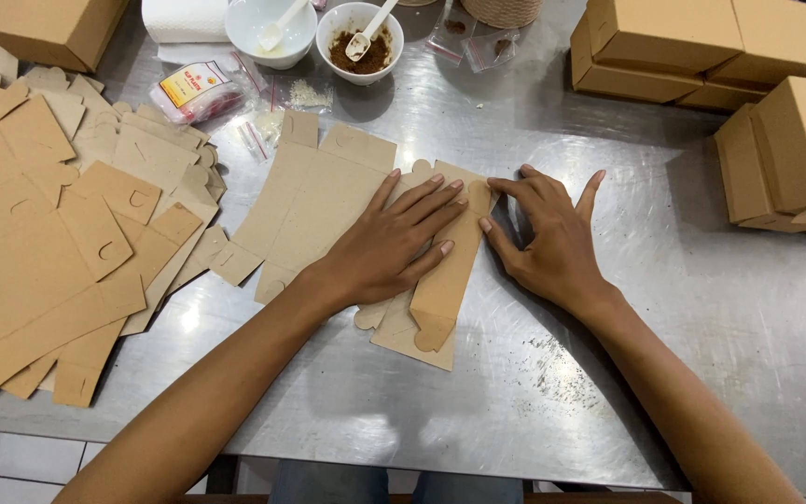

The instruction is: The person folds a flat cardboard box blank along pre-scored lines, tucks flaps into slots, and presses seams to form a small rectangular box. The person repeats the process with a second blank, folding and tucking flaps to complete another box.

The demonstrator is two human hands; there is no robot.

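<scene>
Left hand (394,245) lay spread flat, pressing the unfolded cardboard box blank (328,201) onto the steel table (608,355), mid-table. Right hand (552,238), fingers spread, pushed the folded-over panel (450,280) along its right edge. Risk: crease could run crooked if the blank slid on slick metal. Stack of flat blanks (48,252) left; assembled boxes (785,159) far right.
</scene>
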